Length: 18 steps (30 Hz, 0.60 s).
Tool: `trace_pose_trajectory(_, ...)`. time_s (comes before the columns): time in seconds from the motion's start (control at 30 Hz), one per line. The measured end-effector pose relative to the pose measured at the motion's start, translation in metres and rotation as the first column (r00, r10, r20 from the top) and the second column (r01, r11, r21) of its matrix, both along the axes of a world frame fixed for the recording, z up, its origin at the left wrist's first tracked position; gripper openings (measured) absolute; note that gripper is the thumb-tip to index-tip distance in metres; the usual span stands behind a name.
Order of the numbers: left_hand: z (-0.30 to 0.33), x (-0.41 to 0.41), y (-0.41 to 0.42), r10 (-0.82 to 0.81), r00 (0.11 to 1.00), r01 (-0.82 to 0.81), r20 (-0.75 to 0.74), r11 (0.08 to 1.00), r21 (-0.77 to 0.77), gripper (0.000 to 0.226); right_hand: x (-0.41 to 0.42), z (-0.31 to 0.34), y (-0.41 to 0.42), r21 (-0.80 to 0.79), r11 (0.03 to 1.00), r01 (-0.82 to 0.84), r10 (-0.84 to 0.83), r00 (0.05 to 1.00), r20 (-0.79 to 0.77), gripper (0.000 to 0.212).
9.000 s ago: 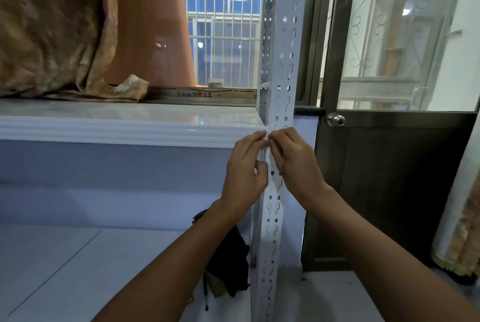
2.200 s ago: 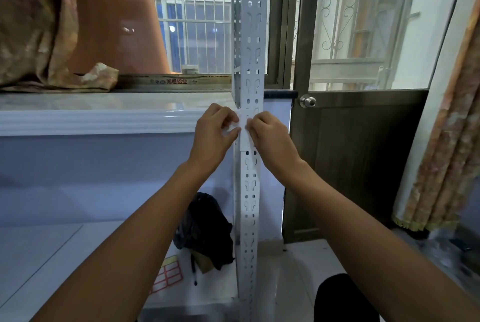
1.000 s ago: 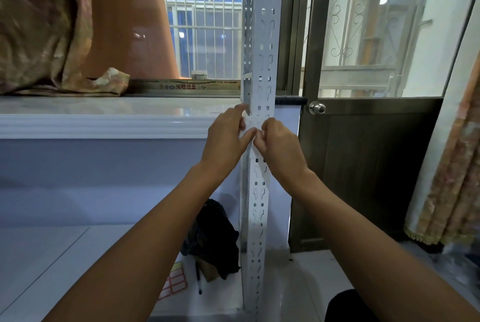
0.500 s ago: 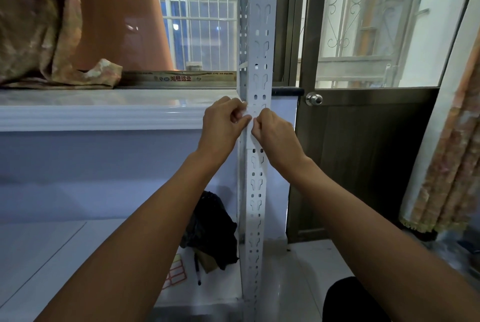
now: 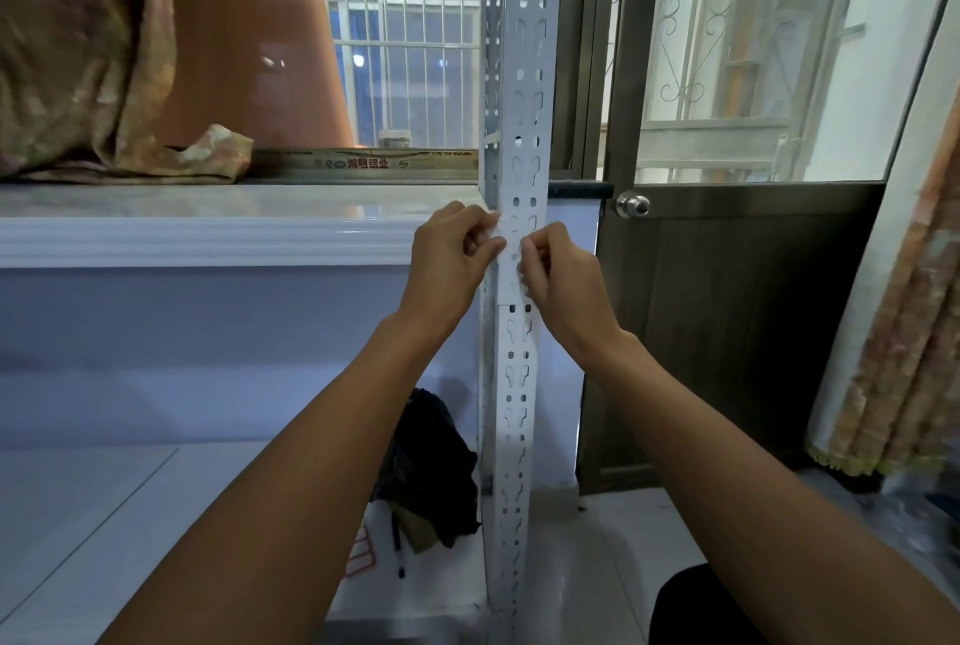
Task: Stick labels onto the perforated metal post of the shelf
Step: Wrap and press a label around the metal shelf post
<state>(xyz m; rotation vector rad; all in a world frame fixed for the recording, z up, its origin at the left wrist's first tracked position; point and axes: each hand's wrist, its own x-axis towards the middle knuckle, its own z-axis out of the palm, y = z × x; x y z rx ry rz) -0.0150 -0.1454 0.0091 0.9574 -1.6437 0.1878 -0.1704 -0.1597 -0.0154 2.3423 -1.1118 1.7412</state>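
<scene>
The white perforated metal post (image 5: 519, 88) runs upright through the middle of the head view. A white label (image 5: 511, 257) lies across its front face at sill height, with holes showing through it. My left hand (image 5: 452, 265) pinches the label's left edge at the post's corner with curled fingers. My right hand (image 5: 558, 275) is on the post's right side, its fingertips pinching the label's right edge. Whether the label is fully stuck down I cannot tell.
A white marble sill (image 5: 234, 207) with crumpled cloth (image 5: 104, 72) runs left of the post. A dark door with a round knob (image 5: 632, 205) stands right. Low by the post lie a black bag (image 5: 431, 467), a pen (image 5: 399, 548) and a red-bordered label sheet (image 5: 361, 551). A curtain (image 5: 904, 311) hangs far right.
Both hands stay at the same spot on the post, pinching the label. The view has shifted slightly; the hands' grip looks unchanged over the last second.
</scene>
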Motion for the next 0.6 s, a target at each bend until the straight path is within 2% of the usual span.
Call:
trace_pose_trajectory(0.13, -0.001, -0.001, 0.000, -0.002, 1.000, 0.002, 0.001, 1.000, -0.001, 0.017, 0.003, -0.002, -0.001, -0.031, 0.997, 0.068, -0.070, 0.995, -0.068, 0.018)
trace_pose_trajectory(0.33, -0.003, -0.003, 0.000, 0.005, 1.000, -0.006, -0.014, 1.000, -0.018, 0.015, 0.015, 0.008, 0.001, -0.059, 0.986, 0.155, -0.159, 0.984, -0.080, 0.020)
trace_pose_trajectory(0.43, -0.003, -0.002, 0.000, 0.005, 1.000, -0.005, 0.012, 1.000, -0.026, 0.013, 0.012, 0.010, -0.003, -0.038, 0.992, 0.119, -0.121, 0.990, -0.065, 0.019)
trace_pose_trajectory(0.6, -0.003, -0.002, 0.000, 0.009, 1.000, -0.009, 0.016, 0.999, -0.040, 0.011, -0.002, 0.006, -0.005, 0.007, 0.998, -0.055, 0.054, 0.993, 0.107, 0.016)
